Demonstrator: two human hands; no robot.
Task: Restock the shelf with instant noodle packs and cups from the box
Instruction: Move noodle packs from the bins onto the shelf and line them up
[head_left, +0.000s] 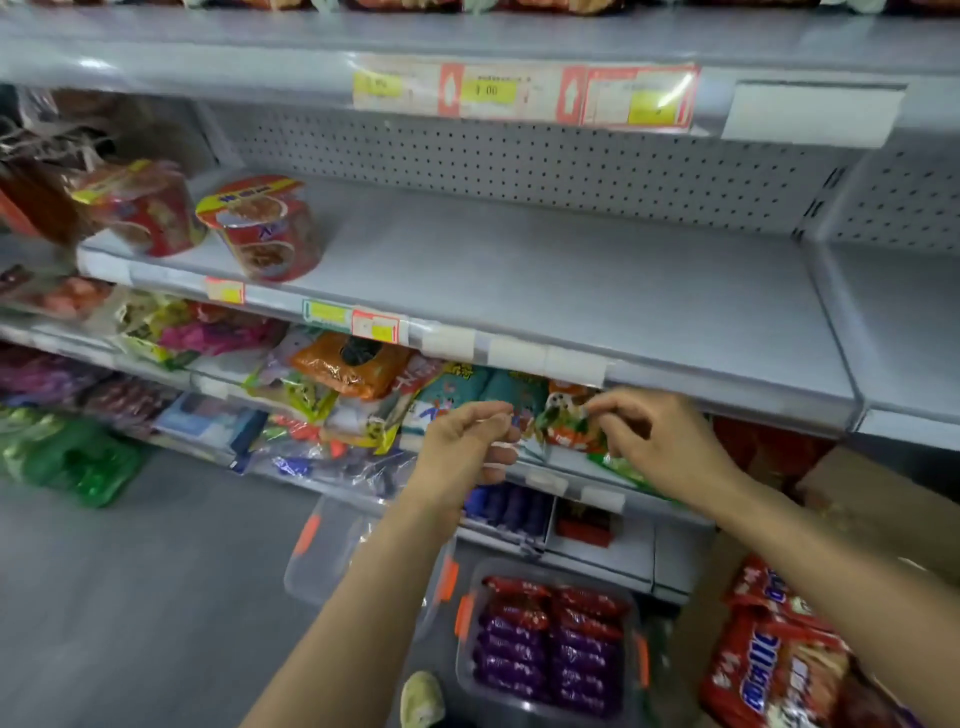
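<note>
Two red noodle cups (265, 228) (145, 208) lie tilted at the left end of the grey middle shelf (545, 270). On the shelf below stand noodle packs: teal ones (467, 387), an orange one (353, 364) and an orange-green pack (566, 426). My right hand (660, 441) pinches the top of the orange-green pack. My left hand (467, 441) hovers just left of it with fingers curled, holding nothing that I can make out. A clear plastic box (550, 644) on the floor holds red and purple packs.
A second clear box (332, 551) with orange clips sits on the floor under my left forearm. Large red multipacks (774, 660) lie in a cardboard box (872, 499) at the right. Green packs (78, 462) fill the low left shelf. Price tags line the shelf edges.
</note>
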